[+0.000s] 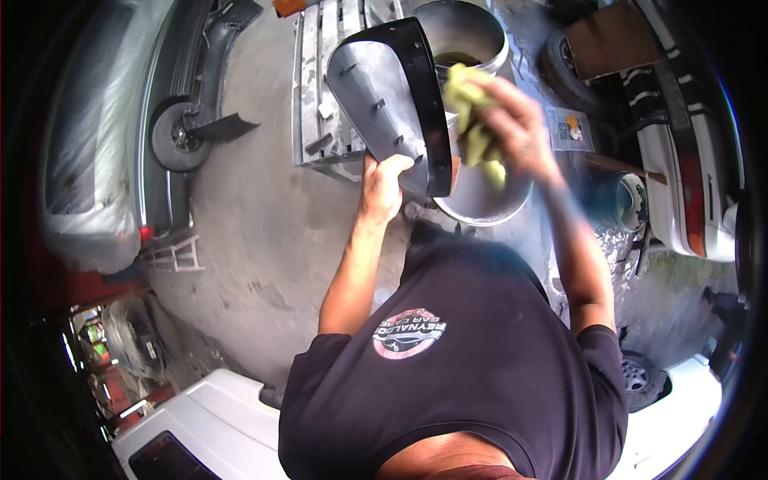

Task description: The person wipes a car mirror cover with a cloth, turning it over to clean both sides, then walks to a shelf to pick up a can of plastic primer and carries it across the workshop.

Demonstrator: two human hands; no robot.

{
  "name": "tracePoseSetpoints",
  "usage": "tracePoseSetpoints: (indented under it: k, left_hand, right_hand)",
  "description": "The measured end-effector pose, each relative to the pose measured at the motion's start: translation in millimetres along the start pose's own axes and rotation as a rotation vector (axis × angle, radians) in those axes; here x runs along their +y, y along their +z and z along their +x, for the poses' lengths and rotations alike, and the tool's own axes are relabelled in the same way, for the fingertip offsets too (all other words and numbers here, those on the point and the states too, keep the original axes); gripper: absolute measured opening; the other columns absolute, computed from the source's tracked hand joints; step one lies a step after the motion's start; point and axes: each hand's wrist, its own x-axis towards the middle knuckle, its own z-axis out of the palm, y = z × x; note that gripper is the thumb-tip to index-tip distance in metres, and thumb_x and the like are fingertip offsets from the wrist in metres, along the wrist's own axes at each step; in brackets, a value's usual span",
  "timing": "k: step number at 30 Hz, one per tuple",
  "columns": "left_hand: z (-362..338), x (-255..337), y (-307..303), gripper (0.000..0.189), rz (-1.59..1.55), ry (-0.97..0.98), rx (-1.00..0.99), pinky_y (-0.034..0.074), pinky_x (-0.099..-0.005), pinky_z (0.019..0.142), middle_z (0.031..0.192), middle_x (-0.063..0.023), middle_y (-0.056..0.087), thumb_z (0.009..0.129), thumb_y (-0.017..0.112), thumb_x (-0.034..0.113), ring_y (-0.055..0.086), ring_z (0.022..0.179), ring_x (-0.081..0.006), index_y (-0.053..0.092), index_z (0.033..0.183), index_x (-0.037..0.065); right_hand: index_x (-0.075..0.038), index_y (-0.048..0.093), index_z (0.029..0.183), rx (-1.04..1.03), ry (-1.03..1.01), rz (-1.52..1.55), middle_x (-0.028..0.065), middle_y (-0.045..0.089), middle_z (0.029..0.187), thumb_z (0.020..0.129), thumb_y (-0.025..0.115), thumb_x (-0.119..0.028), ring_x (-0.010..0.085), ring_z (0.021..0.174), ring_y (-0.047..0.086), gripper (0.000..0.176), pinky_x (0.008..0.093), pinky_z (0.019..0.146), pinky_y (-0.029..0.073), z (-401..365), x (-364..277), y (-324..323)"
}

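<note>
My left hand (pixel 382 188) grips the lower end of a car mirror cover (pixel 372 84), thumb on its inner side. The cover is a hollow dark shell with a grey inside, small clips and a broad black rim, held tilted in front of me. In my right hand (pixel 520 128) is a bunched yellow-green cloth (pixel 476 120), just right of the cover's black edge and apart from it. The right hand and forearm are blurred by motion. Below the cloth is a round basin (pixel 484 210), partly hidden by the cover and cloth.
A slatted bench (pixel 310 80) stands behind the cover, beside a large bucket (pixel 500 60) with dark contents. Plastic-wrapped car (pixel 84 160) at left, with a wheel (pixel 180 134) near it. At right are a tyre (pixel 560 68), a white bumper (pixel 672 200) and a small pail (pixel 632 200).
</note>
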Motion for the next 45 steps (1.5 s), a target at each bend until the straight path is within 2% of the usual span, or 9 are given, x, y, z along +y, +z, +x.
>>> tracePoseSetpoints:
  k: [4,9,11,15,19,27,37,40,45]
  left_hand:
    - [5.9,-17.7,-3.7,0.028,0.119,0.223,0.032,0.052,-0.0342,0.092,0.112,-0.0122,0.064,0.082,0.059,0.004,0.061,0.108,-0.024,0.064,0.11,-0.003]
    - [1.4,8.5,4.8,0.028,-0.16,-0.018,0.055,0.053,-0.0347,0.089,0.106,-0.0103,0.064,0.083,0.058,0.004,0.064,0.1,-0.0234,0.063,0.11,-0.002]
    - [-0.1,7.2,4.6,0.031,-0.25,-0.1,0.012,0.055,-0.0346,0.089,0.107,-0.0105,0.065,0.083,0.058,0.003,0.066,0.1,-0.0228,0.062,0.113,-0.002]
    - [-8.7,12.8,13.8,0.045,-0.179,-0.105,-0.04,0.057,-0.0368,0.091,0.112,-0.0141,0.067,0.08,0.058,-0.003,0.067,0.105,-0.0251,0.058,0.125,-0.003]
    - [-12.3,7.4,18.3,0.05,-0.253,-0.149,-0.104,0.056,-0.0374,0.092,0.112,-0.0136,0.067,0.078,0.058,-0.003,0.067,0.105,-0.026,0.057,0.128,-0.003]
    - [-3.1,-0.1,4.5,0.026,-0.277,-0.134,-0.054,0.055,-0.0336,0.087,0.105,-0.0085,0.067,0.088,0.062,0.006,0.067,0.1,-0.0195,0.065,0.113,0.0]
    - [26.2,-17.0,-15.0,0.024,-0.276,0.099,0.098,0.051,-0.0368,0.094,0.11,-0.0114,0.07,0.091,0.059,0.008,0.065,0.104,-0.0235,0.07,0.109,-0.003]
    - [27.0,-27.1,-26.7,0.023,0.683,0.719,0.062,0.047,-0.0455,0.101,0.118,-0.0224,0.07,0.09,0.062,0.008,0.065,0.108,-0.0372,0.076,0.102,-0.005]
    - [26.9,-22.4,-25.7,0.024,0.695,0.718,0.01,0.047,-0.0439,0.101,0.118,-0.0234,0.069,0.092,0.058,0.005,0.064,0.111,-0.0377,0.072,0.107,-0.007]
  right_hand:
    - [-0.016,0.056,0.145,-0.072,-0.289,-0.388,0.0198,0.058,0.105,0.087,0.063,-0.003,0.042,0.093,0.059,0.059,0.0471,0.082,0.051,-25.0,27.5,30.2]
    - [-0.006,0.07,0.125,-0.303,-0.148,-0.111,0.0144,0.065,0.096,0.087,0.063,-0.02,0.0292,0.09,0.066,0.041,0.0368,0.08,0.051,-39.9,22.5,14.2]
    - [-0.003,0.071,0.122,-0.149,-0.066,0.162,0.0094,0.071,0.103,0.091,0.057,-0.027,0.0175,0.094,0.066,0.042,0.0309,0.087,0.051,-33.6,4.8,12.9]
    - [-0.002,0.068,0.127,0.122,-0.017,-0.041,0.0086,0.07,0.104,0.097,0.061,-0.019,0.0171,0.096,0.066,0.035,0.0298,0.088,0.05,14.9,-27.5,-0.5]
    - [-0.004,0.068,0.124,0.022,-0.162,-0.109,0.0076,0.066,0.104,0.096,0.067,-0.01,0.0178,0.098,0.065,0.028,0.029,0.086,0.05,40.6,3.3,13.3]
    - [-0.004,0.069,0.128,0.037,-0.129,-0.059,0.0074,0.066,0.097,0.094,0.066,-0.001,0.0171,0.09,0.064,0.034,0.0279,0.083,0.05,-6.0,8.1,33.4]
    - [-0.001,0.065,0.132,-0.223,0.227,0.068,0.0048,0.068,0.097,0.096,0.063,-0.011,0.0099,0.087,0.062,0.037,0.0274,0.08,0.051,-67.9,9.6,43.3]
    - [-0.001,0.067,0.126,-0.194,0.209,0.252,0.0044,0.069,0.099,0.092,0.062,-0.019,0.0106,0.089,0.063,0.039,0.028,0.082,0.052,-69.5,14.5,31.1]
    - [-0.001,0.068,0.117,0.104,0.233,0.032,0.0098,0.071,0.099,0.096,0.066,-0.016,0.0192,0.089,0.068,0.026,0.0319,0.081,0.053,-35.2,-4.8,29.8]
